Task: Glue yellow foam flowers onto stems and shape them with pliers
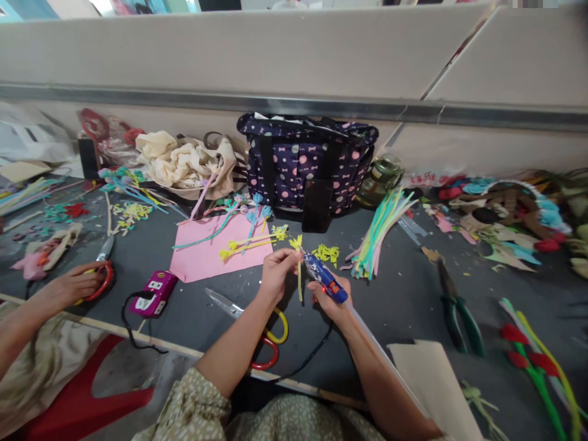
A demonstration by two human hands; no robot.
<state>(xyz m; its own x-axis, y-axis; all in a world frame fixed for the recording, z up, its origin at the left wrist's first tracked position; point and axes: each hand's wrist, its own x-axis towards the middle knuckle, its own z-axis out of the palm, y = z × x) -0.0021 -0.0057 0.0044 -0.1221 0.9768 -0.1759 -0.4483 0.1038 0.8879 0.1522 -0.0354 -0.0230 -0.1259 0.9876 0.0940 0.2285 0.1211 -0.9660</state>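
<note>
My left hand (277,272) pinches a thin yellow stem with a frayed yellow flower top (297,244), held upright over the dark table (193,306). My right hand (331,298) grips a blue hot glue gun (324,277); its nozzle points up-left at the stem just under the flower. The gun's black cord (309,358) trails toward me. Just left of my hands lies a pink paper sheet (206,254) with finished yellow and blue paper flowers (250,242) on it.
Scissors with red and yellow handles (266,334) lie under my left forearm. Another person's hand (76,283) at left rests on red-handled scissors beside a magenta device (154,293). A dotted bag (305,159), a bundle of pastel strips (379,233), green pliers (457,309) and craft scraps surround the area.
</note>
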